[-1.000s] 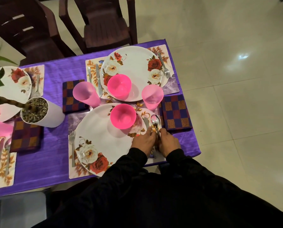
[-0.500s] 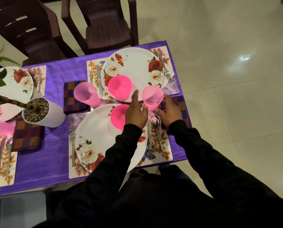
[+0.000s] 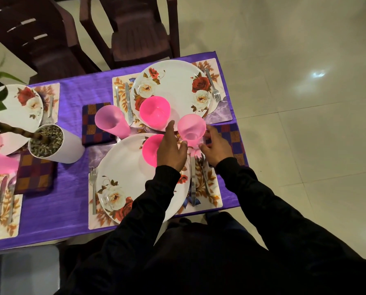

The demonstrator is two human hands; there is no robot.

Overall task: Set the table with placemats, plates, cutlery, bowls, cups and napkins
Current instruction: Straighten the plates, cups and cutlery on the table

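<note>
Translucent pink plastic cup point(image 3: 191, 130) upright between both hands, left hand point(image 3: 171, 149) and right hand point(image 3: 215, 145) loosely spread beside it, gripping nothing.

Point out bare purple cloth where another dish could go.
Free: the purple tablecloth between the white gravel-filled plant pot, the near placemat's fork and the left checked napkin. Crowded: around the pale pink cup, flanked by both hands.

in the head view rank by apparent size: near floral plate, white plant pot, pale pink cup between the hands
1. Near white floral plate, clearly largest.
2. White cylindrical plant pot.
3. Pale pink plastic cup, smallest, though not far behind the pot.
</note>
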